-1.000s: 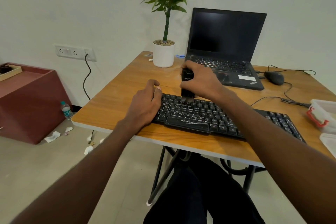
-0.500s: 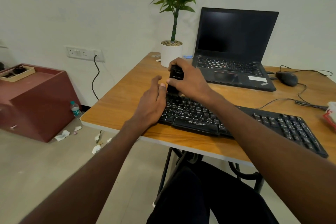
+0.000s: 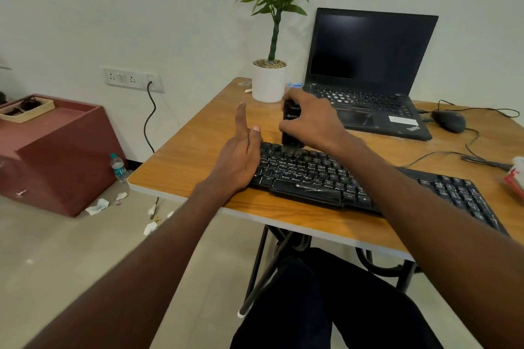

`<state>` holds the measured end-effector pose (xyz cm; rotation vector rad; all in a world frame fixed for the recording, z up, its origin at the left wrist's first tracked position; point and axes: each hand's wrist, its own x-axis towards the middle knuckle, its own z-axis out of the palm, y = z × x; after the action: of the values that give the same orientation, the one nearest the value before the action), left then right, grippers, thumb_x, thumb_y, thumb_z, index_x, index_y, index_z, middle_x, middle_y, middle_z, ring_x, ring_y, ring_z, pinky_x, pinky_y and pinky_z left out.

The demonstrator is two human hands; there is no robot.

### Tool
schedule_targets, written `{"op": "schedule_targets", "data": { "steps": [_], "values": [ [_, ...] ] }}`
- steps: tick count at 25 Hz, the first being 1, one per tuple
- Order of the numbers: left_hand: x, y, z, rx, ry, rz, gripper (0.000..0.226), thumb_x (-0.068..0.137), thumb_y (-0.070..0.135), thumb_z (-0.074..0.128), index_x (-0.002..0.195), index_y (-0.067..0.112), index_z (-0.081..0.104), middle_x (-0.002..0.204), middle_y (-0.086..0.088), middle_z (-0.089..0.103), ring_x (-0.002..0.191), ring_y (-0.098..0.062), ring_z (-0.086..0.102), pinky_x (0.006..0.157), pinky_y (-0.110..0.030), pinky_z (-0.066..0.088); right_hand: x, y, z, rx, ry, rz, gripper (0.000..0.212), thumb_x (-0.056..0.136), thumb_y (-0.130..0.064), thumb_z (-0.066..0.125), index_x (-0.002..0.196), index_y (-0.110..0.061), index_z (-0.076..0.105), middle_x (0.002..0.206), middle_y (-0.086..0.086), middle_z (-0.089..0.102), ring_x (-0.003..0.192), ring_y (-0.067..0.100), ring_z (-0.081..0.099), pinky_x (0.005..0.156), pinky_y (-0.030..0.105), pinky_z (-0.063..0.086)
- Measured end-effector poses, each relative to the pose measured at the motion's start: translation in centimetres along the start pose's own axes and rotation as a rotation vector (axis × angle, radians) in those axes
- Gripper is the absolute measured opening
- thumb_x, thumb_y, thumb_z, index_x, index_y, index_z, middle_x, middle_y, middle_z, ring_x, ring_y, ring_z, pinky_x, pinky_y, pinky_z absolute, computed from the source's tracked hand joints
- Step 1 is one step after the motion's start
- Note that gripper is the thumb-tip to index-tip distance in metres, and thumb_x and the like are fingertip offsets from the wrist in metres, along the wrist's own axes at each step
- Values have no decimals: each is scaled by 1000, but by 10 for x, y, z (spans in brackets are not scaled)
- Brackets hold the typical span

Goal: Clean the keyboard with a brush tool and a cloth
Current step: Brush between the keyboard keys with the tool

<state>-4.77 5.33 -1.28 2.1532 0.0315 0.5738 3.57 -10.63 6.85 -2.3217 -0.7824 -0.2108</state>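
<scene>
One head-worn view looks forward and down, close over the desk (image 3: 198,156). The far wall fills the background

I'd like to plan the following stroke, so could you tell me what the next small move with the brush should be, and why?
Probably sweep the brush tool rightward along the top key row. The right hand holds it upright with its bristle end on the far-left corner of the keyboard, so nearly all the keys to the right lie ahead. The left hand, its fingers straight, rests at the keyboard's left end and could steady it.
</scene>
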Motion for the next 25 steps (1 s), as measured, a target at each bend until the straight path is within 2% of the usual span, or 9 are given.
{"op": "schedule_targets", "data": {
  "steps": [5, 8, 11, 13, 16, 18, 20, 23, 25],
  "values": [
    [0, -2, 1, -14, -11, -9, 64, 114, 45, 23, 167, 29, -9, 96, -21, 71, 77, -38, 67, 75, -58, 54, -2, 0, 8, 161, -23, -65, 35, 89, -26, 79, 117, -28, 57, 109, -3, 63, 99, 20, 68, 73, 38, 65],
    [0, 0, 0, -10, 1, -13, 62, 116, 38, 25, 168, 26, -7, 86, -13, 68, 70, -25, 64, 66, -40, 51, 2, -2, 15, 82, 58, -122, 36, 89, -26, 78, 117, -30, 55, 105, -5, 64, 95, 16, 65, 80, 37, 62],
    [0, 2, 0, -24, 13, 7, 62, 116, 34, 26, 168, 22, -5, 79, -5, 59, 60, -12, 56, 54, -23, 42, 4, -8, 18, 106, -31, -137, 38, 88, -25, 77, 119, -32, 55, 104, -6, 63, 97, 19, 65, 80, 44, 63],
    [0, 2, -1, -28, 18, 14, 62, 116, 33, 26, 168, 21, -4, 91, -8, 63, 65, -14, 59, 56, -24, 43, 5, -10, 20, 30, -1, -150, 38, 88, -25, 77, 118, -32, 54, 106, -3, 66, 98, 21, 66, 85, 46, 61],
    [1, 0, 0, -3, 15, 8, 61, 116, 33, 26, 168, 21, -3, 91, -6, 62, 63, -11, 57, 55, -24, 42, 4, -7, 18, 173, 6, -58, 36, 88, -24, 77, 117, -30, 56, 106, -2, 64, 98, 21, 67, 77, 41, 64],
    [1, -1, 1, 13, 15, 15, 59, 116, 35, 25, 168, 23, 0, 99, -16, 68, 73, -23, 64, 63, -34, 49, 2, -4, 12, 46, 32, -68, 39, 87, -24, 76, 121, -30, 55, 108, -1, 65, 98, 21, 66, 81, 38, 62],
    [2, -4, 0, 22, 4, 18, 57, 116, 37, 24, 167, 24, 4, 101, -22, 70, 81, -35, 66, 73, -48, 51, -2, 2, 1, 56, 31, -57, 39, 87, -24, 76, 120, -31, 56, 109, -1, 64, 98, 20, 65, 79, 37, 62],
    [1, -3, 0, 40, -4, 14, 55, 115, 39, 24, 166, 24, 9, 99, -21, 71, 81, -35, 66, 74, -57, 52, -8, 11, -16, 51, -33, 27, 40, 83, -24, 76, 118, -31, 58, 108, -3, 63, 100, 21, 64, 76, 39, 62],
    [0, -2, -1, 42, -4, 14, 54, 115, 40, 24, 165, 23, 13, 99, -20, 71, 82, -34, 66, 74, -58, 53, -10, 16, -22, -59, 26, 33, 44, 81, -28, 77, 121, -32, 59, 109, -3, 66, 100, 21, 64, 80, 37, 59]
  ]
}}
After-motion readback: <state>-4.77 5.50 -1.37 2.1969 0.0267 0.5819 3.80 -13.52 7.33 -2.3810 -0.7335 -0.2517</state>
